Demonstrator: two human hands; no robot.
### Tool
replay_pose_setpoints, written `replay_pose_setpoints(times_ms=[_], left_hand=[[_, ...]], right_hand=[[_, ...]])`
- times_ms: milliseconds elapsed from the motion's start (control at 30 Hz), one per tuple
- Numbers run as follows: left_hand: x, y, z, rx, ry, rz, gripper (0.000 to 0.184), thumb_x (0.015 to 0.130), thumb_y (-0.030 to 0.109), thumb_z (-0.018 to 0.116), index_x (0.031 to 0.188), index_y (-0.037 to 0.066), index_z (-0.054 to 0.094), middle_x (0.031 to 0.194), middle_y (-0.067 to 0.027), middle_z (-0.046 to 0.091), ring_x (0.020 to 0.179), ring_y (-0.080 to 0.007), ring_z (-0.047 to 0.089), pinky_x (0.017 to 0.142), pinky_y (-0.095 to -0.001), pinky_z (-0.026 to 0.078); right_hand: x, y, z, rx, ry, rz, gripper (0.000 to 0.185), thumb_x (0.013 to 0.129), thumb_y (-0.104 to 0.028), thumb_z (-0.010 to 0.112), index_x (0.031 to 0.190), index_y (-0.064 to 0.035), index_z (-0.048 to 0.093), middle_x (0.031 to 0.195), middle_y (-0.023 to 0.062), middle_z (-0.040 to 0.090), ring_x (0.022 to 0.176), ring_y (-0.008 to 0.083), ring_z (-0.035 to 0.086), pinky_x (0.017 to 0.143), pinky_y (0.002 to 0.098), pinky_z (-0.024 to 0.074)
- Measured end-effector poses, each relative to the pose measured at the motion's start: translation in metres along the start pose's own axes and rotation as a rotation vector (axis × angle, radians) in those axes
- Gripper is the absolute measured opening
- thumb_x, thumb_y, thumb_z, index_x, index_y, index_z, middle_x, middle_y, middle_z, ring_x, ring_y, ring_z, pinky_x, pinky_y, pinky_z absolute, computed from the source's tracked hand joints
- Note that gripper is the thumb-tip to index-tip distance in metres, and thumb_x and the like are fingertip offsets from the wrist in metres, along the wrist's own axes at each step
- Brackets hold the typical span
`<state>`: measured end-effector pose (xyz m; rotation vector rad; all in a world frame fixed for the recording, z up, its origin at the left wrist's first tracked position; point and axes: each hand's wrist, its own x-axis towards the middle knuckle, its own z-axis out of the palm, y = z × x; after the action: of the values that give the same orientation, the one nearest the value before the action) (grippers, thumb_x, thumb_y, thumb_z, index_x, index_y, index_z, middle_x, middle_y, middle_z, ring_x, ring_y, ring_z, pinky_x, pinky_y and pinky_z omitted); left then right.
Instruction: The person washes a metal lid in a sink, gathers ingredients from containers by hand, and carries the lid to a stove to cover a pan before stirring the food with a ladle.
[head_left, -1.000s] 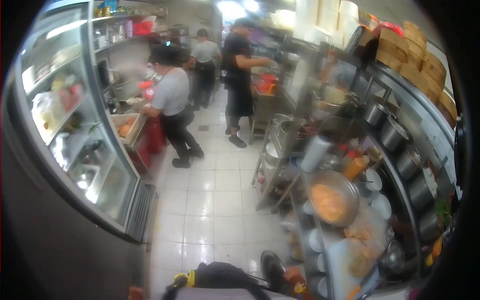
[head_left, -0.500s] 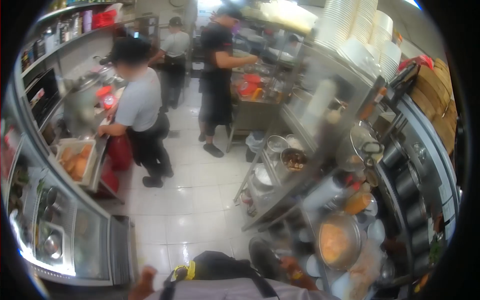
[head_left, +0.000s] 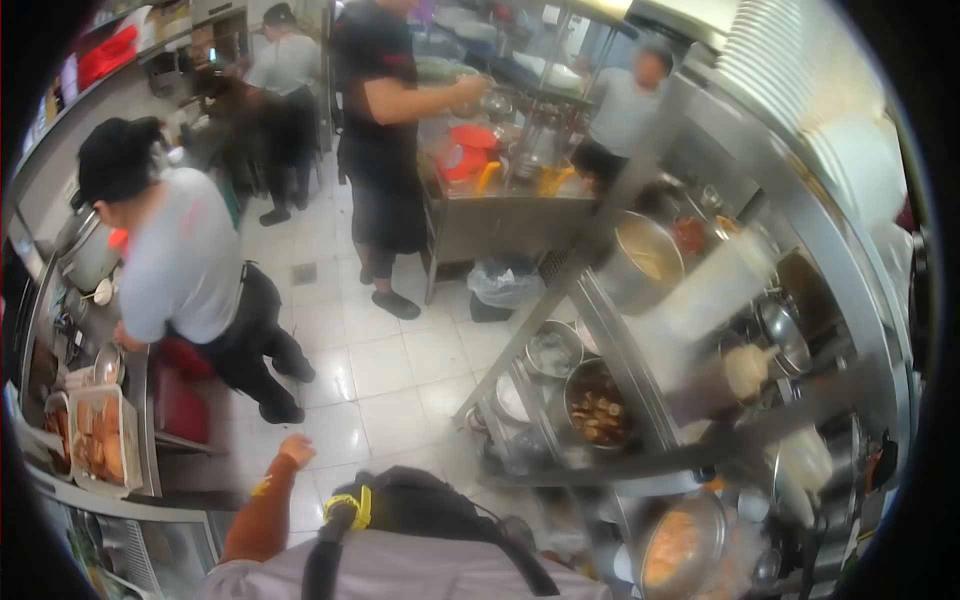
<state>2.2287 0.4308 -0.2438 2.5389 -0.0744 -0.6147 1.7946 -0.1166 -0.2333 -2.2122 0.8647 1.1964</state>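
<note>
My left hand [head_left: 296, 450] is held out in front of me over the tiled floor, its fingers curled in, and I see nothing in it. A yellow band [head_left: 262, 487] marks the forearm. Beside my chest strap is a yellow buckle or tag [head_left: 362, 508], apart from the hand. On my right side, a blurred brownish patch [head_left: 553, 560] by my shirt may be part of my right hand; its fingers are hidden. Close to it is a dark, rounded thing [head_left: 515, 527], too blurred to name. The steel shelf rack stands just to the right.
A person in grey [head_left: 190, 260] works at the left counter, near a tray of orange-brown food [head_left: 72, 440]. Another in black [head_left: 380, 150] stands at a steel table [head_left: 500, 235]. The rack [head_left: 600, 465] holds pots and a bowl of dark brown pieces [head_left: 598, 405]. White tiled floor [head_left: 385, 370] runs between.
My view has moved forward and turned right. My left hand has swung forward and up. The right hand, earlier visible near a dark pan-like thing, is now mostly hidden. Another person appears behind the rack.
</note>
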Motion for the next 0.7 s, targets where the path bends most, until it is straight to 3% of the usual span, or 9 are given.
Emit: replay_pose_setpoints(times_ms=[33, 100, 167, 233, 400, 500, 567, 633, 700], left_hand=[[-0.001, 0.000, 0.005, 0.050, -0.070, -0.024, 0.027, 0.071, 0.016, 0.069, 0.094, 0.003, 0.063, 0.074, -0.0102, 0.064, 0.063, -0.0210, 0.062, 0.057, -0.0352, 0.052], [0.023, -0.028, 0.010, 0.342, -0.556, -0.179, 0.022, 0.073, 0.019, 0.067, 0.087, 0.002, 0.065, 0.069, -0.0099, 0.064, 0.059, -0.0209, 0.061, 0.055, -0.0353, 0.051], [0.040, -0.035, 0.002, 0.244, -0.650, -0.543, 0.018, 0.076, 0.019, 0.063, 0.083, 0.003, 0.066, 0.071, -0.0111, 0.064, 0.061, -0.0220, 0.062, 0.055, -0.0378, 0.051], [0.068, -0.020, -0.016, 0.433, -0.642, -0.566, 0.034, 0.080, 0.038, 0.062, 0.086, 0.006, 0.068, 0.076, -0.0061, 0.067, 0.067, -0.0192, 0.063, 0.071, -0.0354, 0.051], [0.264, 0.042, -0.022, 0.697, -0.683, -0.072, 0.035, 0.077, 0.033, 0.063, 0.096, 0.004, 0.067, 0.094, -0.0144, 0.065, 0.089, -0.0251, 0.062, 0.081, -0.0372, 0.049], [0.404, 0.123, -0.022, 0.831, -0.490, 0.263, 0.038, 0.076, 0.030, 0.063, 0.102, 0.003, 0.066, 0.104, -0.0193, 0.063, 0.101, -0.0286, 0.060, 0.087, -0.0383, 0.048], [0.456, 0.222, -0.050, 0.759, -0.296, 0.296, 0.030, 0.074, 0.028, 0.061, 0.088, 0.003, 0.069, 0.091, -0.0192, 0.066, 0.088, -0.0313, 0.064, 0.076, -0.0394, 0.052], [0.515, 0.279, -0.039, 0.712, -0.143, 0.506, 0.023, 0.071, 0.020, 0.060, 0.085, 0.003, 0.067, 0.087, -0.0169, 0.067, 0.085, -0.0331, 0.064, 0.076, -0.0372, 0.052], [0.522, 0.357, -0.055, 0.575, -0.173, 0.576, 0.020, 0.068, 0.016, 0.060, 0.083, 0.004, 0.065, 0.084, -0.0162, 0.067, 0.082, -0.0358, 0.063, 0.075, -0.0376, 0.052]], right_hand=[[0.009, -0.006, 0.005, 0.009, 0.012, 0.022, 0.031, 0.068, -0.024, 0.068, 0.090, -0.0026, 0.065, 0.091, 0.0176, 0.066, 0.090, 0.0343, 0.063, 0.080, 0.0399, 0.0496], [0.022, -0.023, 0.001, 0.047, 0.041, 0.045, 0.031, 0.067, -0.024, 0.068, 0.090, -0.0025, 0.065, 0.092, 0.0177, 0.066, 0.091, 0.0343, 0.063, 0.080, 0.0399, 0.0497], [0.029, -0.038, -0.002, 0.081, 0.046, 0.096, 0.031, 0.067, -0.024, 0.068, 0.090, -0.0023, 0.065, 0.093, 0.0178, 0.066, 0.092, 0.0344, 0.063, 0.080, 0.0400, 0.0498], [0.036, -0.045, 0.005, 0.108, 0.041, 0.157, 0.031, 0.067, -0.023, 0.068, 0.090, -0.0022, 0.065, 0.094, 0.0179, 0.066, 0.092, 0.0344, 0.063, 0.081, 0.0400, 0.0499], [0.024, -0.092, -0.003, 0.217, 0.039, 0.346, 0.031, 0.068, -0.023, 0.068, 0.092, -0.0023, 0.065, 0.097, 0.0187, 0.066, 0.095, 0.0344, 0.062, 0.082, 0.0402, 0.0501], [0.003, -0.166, -0.051, 0.386, 0.068, 0.481, 0.032, 0.070, -0.025, 0.066, 0.094, -0.0031, 0.065, 0.100, 0.0202, 0.065, 0.099, 0.0342, 0.061, 0.084, 0.0407, 0.0496], [0.026, -0.177, -0.037, 0.481, 0.125, 0.552, 0.033, 0.072, -0.027, 0.064, 0.095, -0.0035, 0.066, 0.100, 0.0207, 0.064, 0.099, 0.0343, 0.061, 0.085, 0.0408, 0.0493], [0.060, -0.181, 0.024, 0.450, 0.195, 0.511, 0.035, 0.076, -0.029, 0.058, 0.098, -0.0031, 0.064, 0.104, 0.0207, 0.063, 0.102, 0.0346, 0.060, 0.087, 0.0407, 0.0482], [0.086, -0.197, 0.038, 0.392, 0.284, 0.368, 0.041, 0.076, -0.033, 0.056, 0.103, -0.0035, 0.062, 0.104, 0.0206, 0.063, 0.102, 0.0348, 0.059, 0.089, 0.0408, 0.0476]])
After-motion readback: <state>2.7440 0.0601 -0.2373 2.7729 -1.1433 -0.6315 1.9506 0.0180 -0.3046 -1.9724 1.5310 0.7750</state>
